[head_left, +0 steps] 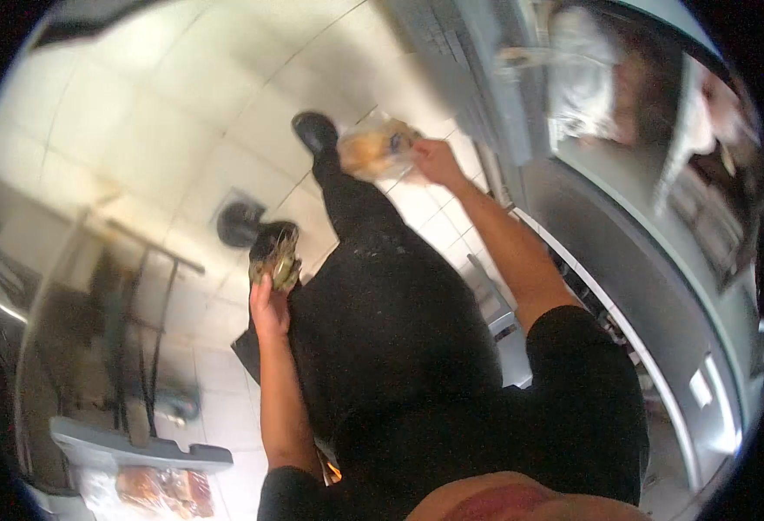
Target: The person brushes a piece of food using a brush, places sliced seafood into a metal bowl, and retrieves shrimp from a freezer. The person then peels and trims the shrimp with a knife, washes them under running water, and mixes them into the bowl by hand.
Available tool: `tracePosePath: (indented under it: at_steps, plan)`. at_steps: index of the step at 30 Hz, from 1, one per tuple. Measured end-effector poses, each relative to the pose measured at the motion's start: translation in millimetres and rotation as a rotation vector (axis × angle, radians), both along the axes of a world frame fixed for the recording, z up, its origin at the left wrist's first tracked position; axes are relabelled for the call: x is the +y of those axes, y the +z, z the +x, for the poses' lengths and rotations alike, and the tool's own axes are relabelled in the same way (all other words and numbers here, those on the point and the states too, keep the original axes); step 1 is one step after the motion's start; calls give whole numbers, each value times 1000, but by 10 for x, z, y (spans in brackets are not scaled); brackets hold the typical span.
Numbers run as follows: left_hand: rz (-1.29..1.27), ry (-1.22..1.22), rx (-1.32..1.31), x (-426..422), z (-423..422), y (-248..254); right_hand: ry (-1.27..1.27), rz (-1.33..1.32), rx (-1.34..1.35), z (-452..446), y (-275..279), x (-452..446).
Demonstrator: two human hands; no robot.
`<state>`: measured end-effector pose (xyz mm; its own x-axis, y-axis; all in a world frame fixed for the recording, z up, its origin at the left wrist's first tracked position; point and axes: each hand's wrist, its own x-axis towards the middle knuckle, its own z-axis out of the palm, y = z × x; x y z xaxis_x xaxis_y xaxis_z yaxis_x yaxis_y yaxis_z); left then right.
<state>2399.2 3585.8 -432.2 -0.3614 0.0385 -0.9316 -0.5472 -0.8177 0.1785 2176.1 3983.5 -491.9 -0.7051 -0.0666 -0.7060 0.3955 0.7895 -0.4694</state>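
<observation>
My left hand is closed on a small clear pack with greenish-brown contents, held over my left shoe and lower leg. Out to the right, my right hand grips the edge of a clear plastic bag with yellow-orange contents. That bag hangs beside my other black shoe, above the tiled floor. The exact contents of both packs are blurred.
An open refrigerator-like unit with wrapped items stands on the right. At the left is a metal rack or table frame. Wrapped reddish-brown food lies at the lower left, by a grey edge. Pale tiles cover the floor.
</observation>
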Motion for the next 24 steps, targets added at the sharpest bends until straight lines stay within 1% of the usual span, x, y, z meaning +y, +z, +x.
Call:
tracePosePath:
  at_steps: [3,6,8,9,10,11,12,14,15,16,17,18,20,21,23,24]
  plan:
    - [-37,-55,33,25,-130,282,-95,-48,194,-203,896,37]
    - [-81,-143,72,-14,-421,806,-852,-283,62,-504,1570,435]
    - [-120,-173,40,-79,-523,959,-835,-426,407,-745,1660,1083]
    - [-146,-192,11,-95,-585,1030,-1173,-403,366,-1150,2294,875]
    - [-179,-205,-7,-240,-644,1350,-1173,-697,438,-1663,2501,1493]
    - [-186,-200,131,-351,-612,1409,-1253,-671,570,-1947,2994,1190]
    - [-202,-178,162,-365,-675,1530,-1338,-643,701,-2216,3494,900]
    - [-219,-123,208,-398,-762,1794,-1201,-853,940,-2614,3485,1000]
    - [-222,-136,206,-446,-748,1858,-1081,-802,913,-2738,3280,1201]
    - [-226,-145,204,-498,-711,1865,-958,-751,884,-2815,2959,1361]
    - [-225,-159,206,-368,-760,1834,-1016,-596,789,-2797,2869,1238]
    - [-247,-140,204,-414,-793,1923,-1061,-452,680,-2768,2805,1083]
    - [-287,-111,178,-386,-801,2120,-1089,-248,528,-2690,2690,844]
    - [-218,-56,214,-445,-681,1983,-997,-243,468,-2656,2610,794]
    - [-249,-60,161,-503,-622,2011,-808,-232,335,-2544,2407,780]
    - [-263,-67,135,-351,-649,1975,-624,-58,328,-2453,2211,998]
